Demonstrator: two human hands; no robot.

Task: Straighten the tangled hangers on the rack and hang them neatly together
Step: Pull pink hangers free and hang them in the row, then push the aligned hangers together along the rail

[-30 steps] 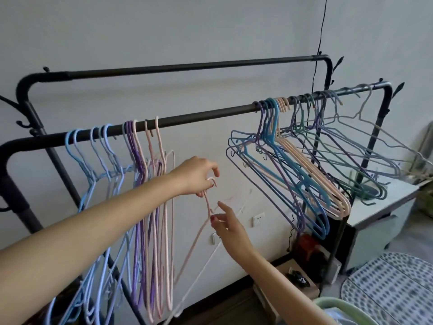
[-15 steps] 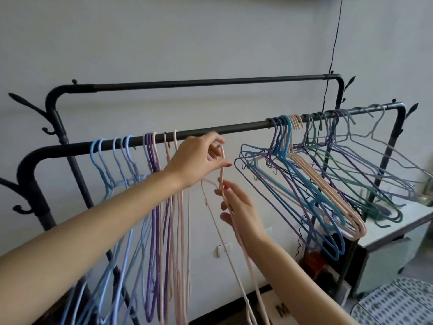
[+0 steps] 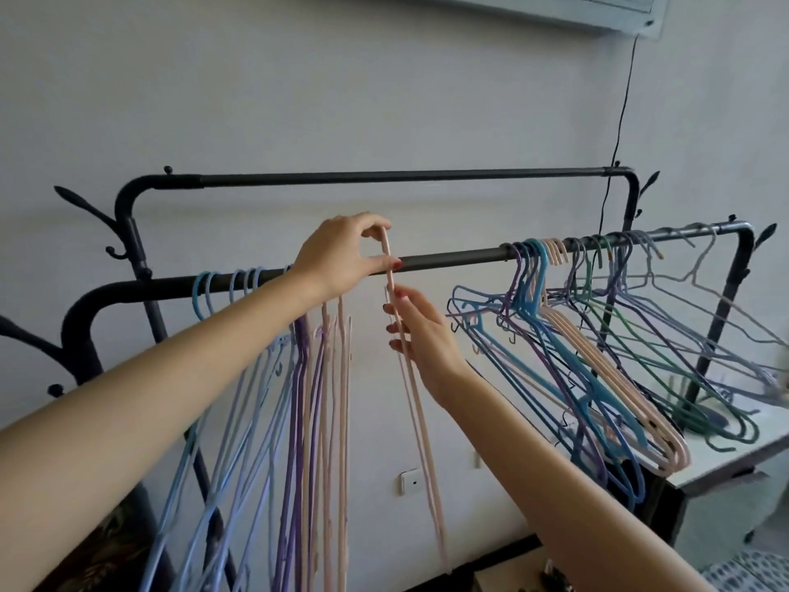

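Note:
A black rack has a front rail (image 3: 448,260) at chest height. My left hand (image 3: 341,258) pinches the hook of a pale pink hanger (image 3: 420,425) right at the rail. My right hand (image 3: 420,335) holds the same hanger just below its neck, fingers curled round the wire. The hanger hangs edge-on, straight down. Left of it, a neat row of blue, purple and pink hangers (image 3: 299,399) hangs on the rail. At the rail's right end a tangled bunch of blue, pink, purple and green hangers (image 3: 597,356) splays out sideways.
A second, higher rail (image 3: 384,177) runs behind. A white cabinet (image 3: 726,463) stands under the tangled bunch at right. A black cable (image 3: 621,104) drops down the wall to the rack's back corner. A wall socket (image 3: 410,480) sits low behind the hangers.
Both hands have lifted the pink hanger from below the rail up to it; its hook now sits at rail height, just right of the neat row.

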